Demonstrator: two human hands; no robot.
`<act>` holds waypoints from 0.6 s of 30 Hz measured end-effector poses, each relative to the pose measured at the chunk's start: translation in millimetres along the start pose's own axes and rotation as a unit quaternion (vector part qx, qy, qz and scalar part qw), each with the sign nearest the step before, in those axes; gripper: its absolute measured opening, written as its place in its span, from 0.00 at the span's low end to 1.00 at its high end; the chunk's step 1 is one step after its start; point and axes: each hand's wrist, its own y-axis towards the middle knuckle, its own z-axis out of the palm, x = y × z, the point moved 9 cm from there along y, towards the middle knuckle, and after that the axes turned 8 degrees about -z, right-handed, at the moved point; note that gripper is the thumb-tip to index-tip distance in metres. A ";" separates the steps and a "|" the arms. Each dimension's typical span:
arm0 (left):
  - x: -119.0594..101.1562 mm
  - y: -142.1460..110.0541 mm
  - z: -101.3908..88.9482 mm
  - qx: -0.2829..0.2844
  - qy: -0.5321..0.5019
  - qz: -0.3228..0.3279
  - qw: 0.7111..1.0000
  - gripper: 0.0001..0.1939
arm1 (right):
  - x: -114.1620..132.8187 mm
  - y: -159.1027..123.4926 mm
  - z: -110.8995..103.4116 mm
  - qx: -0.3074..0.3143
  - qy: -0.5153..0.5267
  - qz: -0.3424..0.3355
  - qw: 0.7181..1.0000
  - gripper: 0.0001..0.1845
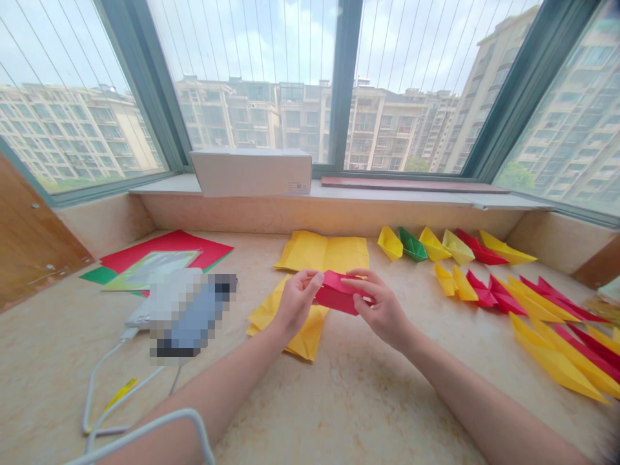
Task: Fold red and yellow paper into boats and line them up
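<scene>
A small folded piece of red paper [338, 298] is held up between my two hands, above the stone counter. My left hand [299, 298] pinches its left end between thumb and fingers. At the right end, my right hand [380, 303] grips it with the thumb below and fingers along the top edge. Beneath and behind my left hand lies creased yellow paper [306, 332]. Farther back, a yellow sheet [323, 250] with a middle crease lies close behind the red piece.
Several folded paper boats, such as a green boat [413, 244] and a yellow boat [557, 358], stand at the right. At the left are red paper [169, 248], a white power bank [140, 316], a blurred-out device [196, 320] and a white cable [194, 416]. A white box [252, 173] sits on the sill.
</scene>
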 end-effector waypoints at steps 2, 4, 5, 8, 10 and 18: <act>0.9 0.9 4.7 0.022 0.021 0.012 0.999 0.19 | -0.3 -0.3 2.5 0.010 0.010 0.003 1.000 0.21; 0.0 1.5 6.3 0.029 0.038 0.034 0.998 0.17 | -1.0 -0.6 2.4 0.006 0.013 -0.001 1.000 0.23; -0.5 1.9 5.4 0.025 0.045 0.043 0.998 0.17 | -2.5 -0.9 1.9 0.001 0.016 0.000 1.000 0.24; -0.9 3.8 -0.7 -0.001 0.044 0.055 0.998 0.16 | -11.8 -2.1 2.6 -0.008 0.051 0.024 0.998 0.28; -1.9 4.9 -5.9 -0.025 0.043 0.063 0.997 0.16 | -18.9 -2.7 3.9 -0.009 0.079 0.049 0.996 0.29; -1.0 5.2 -12.8 -0.061 0.042 0.064 0.995 0.16 | -29.0 0.2 -1.1 -0.047 0.157 0.103 0.981 0.35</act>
